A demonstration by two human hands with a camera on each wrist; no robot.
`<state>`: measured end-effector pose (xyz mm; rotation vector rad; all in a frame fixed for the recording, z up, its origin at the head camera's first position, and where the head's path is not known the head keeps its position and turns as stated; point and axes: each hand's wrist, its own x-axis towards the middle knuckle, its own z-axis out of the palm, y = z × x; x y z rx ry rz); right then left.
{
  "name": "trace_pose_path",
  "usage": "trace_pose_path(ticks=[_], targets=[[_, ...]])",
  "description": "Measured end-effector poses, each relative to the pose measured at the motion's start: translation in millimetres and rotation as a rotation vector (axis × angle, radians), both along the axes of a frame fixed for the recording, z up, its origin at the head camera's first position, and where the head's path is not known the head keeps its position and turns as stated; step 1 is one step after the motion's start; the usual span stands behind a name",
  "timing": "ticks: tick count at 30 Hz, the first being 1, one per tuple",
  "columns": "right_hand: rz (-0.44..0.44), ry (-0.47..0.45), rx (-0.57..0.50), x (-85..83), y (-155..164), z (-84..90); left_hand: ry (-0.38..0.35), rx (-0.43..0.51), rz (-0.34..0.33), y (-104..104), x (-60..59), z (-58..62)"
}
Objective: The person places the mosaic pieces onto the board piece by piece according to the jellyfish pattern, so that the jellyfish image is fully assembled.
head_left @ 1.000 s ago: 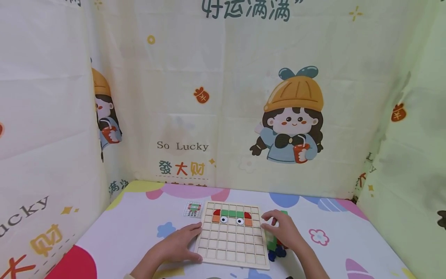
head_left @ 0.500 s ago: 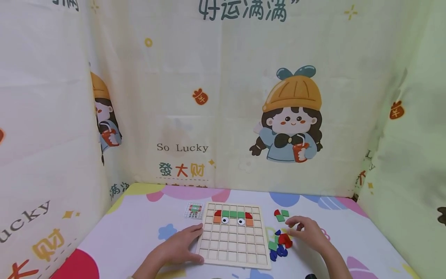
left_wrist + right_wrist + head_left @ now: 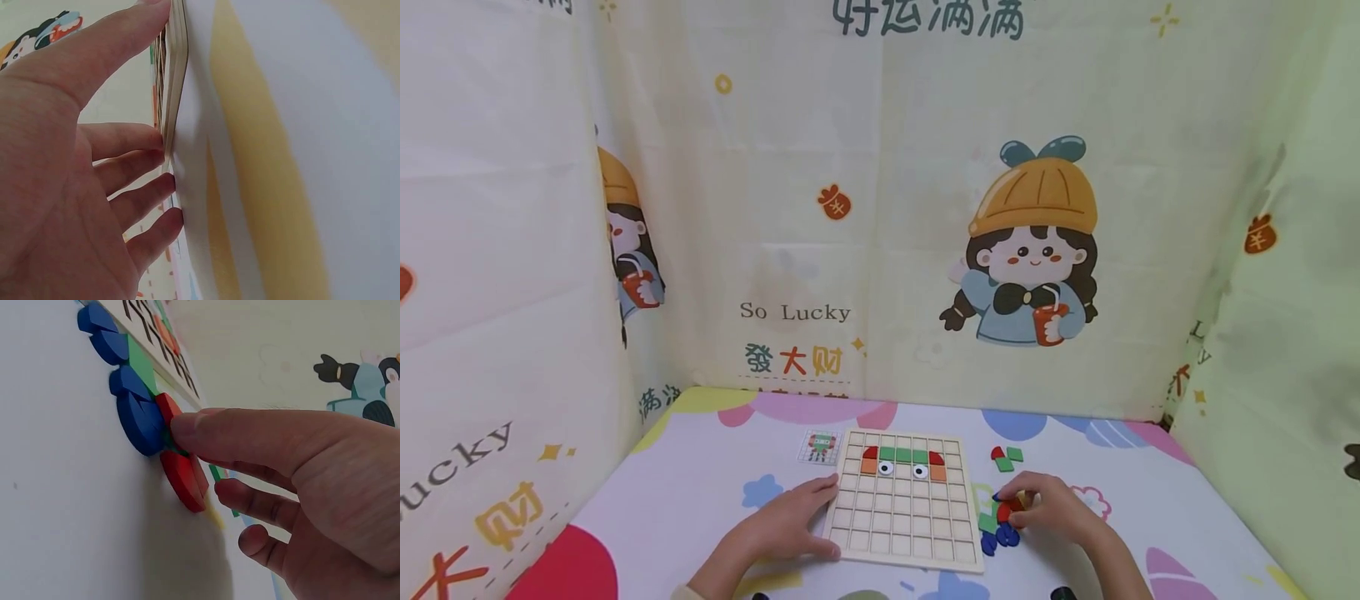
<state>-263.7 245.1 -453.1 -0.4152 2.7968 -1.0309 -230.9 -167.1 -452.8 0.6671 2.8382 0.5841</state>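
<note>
A wooden grid board lies on the table, bearing a row of green squares with red rounded pieces at its ends. Below sit orange squares and two white eye discs. My left hand touches the board's left edge with fingers and thumb spread. My right hand is over the loose pile right of the board, thumb and index finger apart. Its thumb tip overlaps red pieces in the right wrist view, beside blue rounded pieces and a green piece.
A small card with a printed figure on a grid lies at the board's upper left. Another little group of green squares and a red piece lies beyond my right hand. Patterned cloth walls enclose the table.
My right hand moved right from the board's right edge, then came back left and down onto the loose pile. My left hand stayed at the board's left edge.
</note>
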Motion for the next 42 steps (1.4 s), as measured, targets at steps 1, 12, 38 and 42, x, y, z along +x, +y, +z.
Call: trace_pose_path(ticks=[1,12,38,42], targets=[[0.018,0.002,0.005,0.0,0,-0.3,-0.002,0.001,-0.001,1,-0.2,-0.4],[0.022,0.046,0.031,-5.7,-7,-7.1,-0.002,-0.002,0.006,1,-3.3,-0.1],[-0.098,0.206,0.043,-8.6,-31,-4.2,0.009,-0.003,0.007,-1,-0.9,1.7],[-0.097,0.201,0.017,-9.2,-38,-6.1,-0.004,0.002,0.009,0,-0.6,2.3]])
